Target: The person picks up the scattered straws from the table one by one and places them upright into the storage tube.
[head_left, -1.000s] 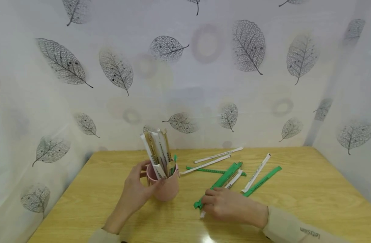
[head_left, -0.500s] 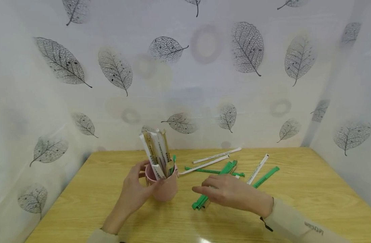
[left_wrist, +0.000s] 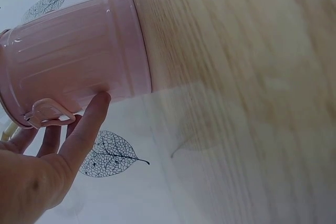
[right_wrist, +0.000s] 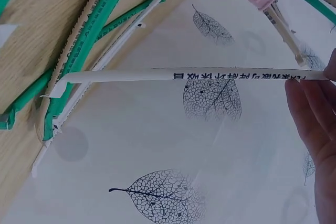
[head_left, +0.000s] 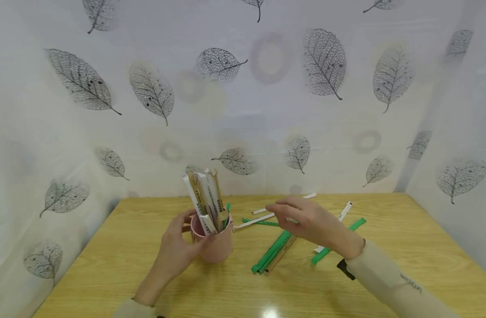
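Note:
My left hand (head_left: 174, 254) holds the pink pail (head_left: 218, 250) by its side on the table, thumb near the rim. In the left wrist view one fingertip presses the pail wall (left_wrist: 73, 51) beside its small wire handle (left_wrist: 51, 113). Several paper-wrapped straws (head_left: 203, 194), white and brown with a bit of green, stand tilted in the pail. Raised above the table to the pail's right, my right hand (head_left: 316, 223) pinches one end of a white wrapped straw (right_wrist: 210, 74). In the head view that straw is mostly hidden by the hand.
Green straws (head_left: 271, 256) and a brown straw (head_left: 280, 255) lie together right of the pail. Behind them are white straws (head_left: 256, 221) and a green straw (head_left: 263, 221). Farther right lie a white straw (head_left: 345, 211) and a green straw (head_left: 358, 224). A leaf-print curtain (head_left: 243, 110) surrounds the table.
My right hand has lifted a white straw off the pile beside the green ones and moved up, away from me and slightly right. The left hand and pail have stayed in place.

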A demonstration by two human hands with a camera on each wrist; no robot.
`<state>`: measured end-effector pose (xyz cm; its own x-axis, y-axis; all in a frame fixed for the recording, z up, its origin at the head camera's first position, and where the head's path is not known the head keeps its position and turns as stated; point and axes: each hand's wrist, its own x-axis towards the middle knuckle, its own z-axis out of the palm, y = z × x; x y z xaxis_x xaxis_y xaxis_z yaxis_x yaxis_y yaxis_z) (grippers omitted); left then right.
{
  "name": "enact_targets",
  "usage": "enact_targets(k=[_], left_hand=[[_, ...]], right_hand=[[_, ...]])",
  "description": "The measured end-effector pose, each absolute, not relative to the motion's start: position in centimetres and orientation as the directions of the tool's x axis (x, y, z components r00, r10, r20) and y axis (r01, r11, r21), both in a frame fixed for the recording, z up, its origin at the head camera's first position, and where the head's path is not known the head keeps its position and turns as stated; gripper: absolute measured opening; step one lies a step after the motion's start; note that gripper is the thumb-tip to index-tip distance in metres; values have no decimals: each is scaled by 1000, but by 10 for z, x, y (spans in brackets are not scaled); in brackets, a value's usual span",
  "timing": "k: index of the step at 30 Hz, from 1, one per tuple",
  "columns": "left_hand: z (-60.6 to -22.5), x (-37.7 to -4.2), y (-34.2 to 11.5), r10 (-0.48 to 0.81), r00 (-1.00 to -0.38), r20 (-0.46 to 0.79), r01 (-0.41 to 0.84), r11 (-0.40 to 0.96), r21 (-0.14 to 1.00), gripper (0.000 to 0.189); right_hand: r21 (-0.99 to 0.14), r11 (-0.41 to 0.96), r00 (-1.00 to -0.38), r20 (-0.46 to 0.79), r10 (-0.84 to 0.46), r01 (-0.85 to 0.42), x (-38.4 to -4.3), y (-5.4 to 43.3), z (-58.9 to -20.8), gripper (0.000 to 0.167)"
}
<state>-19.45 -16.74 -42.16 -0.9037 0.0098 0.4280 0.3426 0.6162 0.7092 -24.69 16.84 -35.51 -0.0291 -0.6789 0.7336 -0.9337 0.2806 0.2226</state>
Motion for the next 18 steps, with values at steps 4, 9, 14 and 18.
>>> enact_targets(k=[4,9,14,18], left_hand=[[-422,-195,-166,8,-907,421,336,616,713,73],[-422,-194,-167,2,-908,420,331,619,712,73],[-422,-195,-167,6,-903,430,339,623,705,72],[-422,-195,-167,10,-899,438,348,623,700,72]], right_hand=[[150,277,-69,758,-649,-949,-256,172,-349,23],[29,239,-122,797,-591,-971,-265,171,-342,22],[-83,226,-188,848,-496,-971,-274,163,-332,24],[-152,223,-232,887,-399,-963,-280,153,-324,30]])
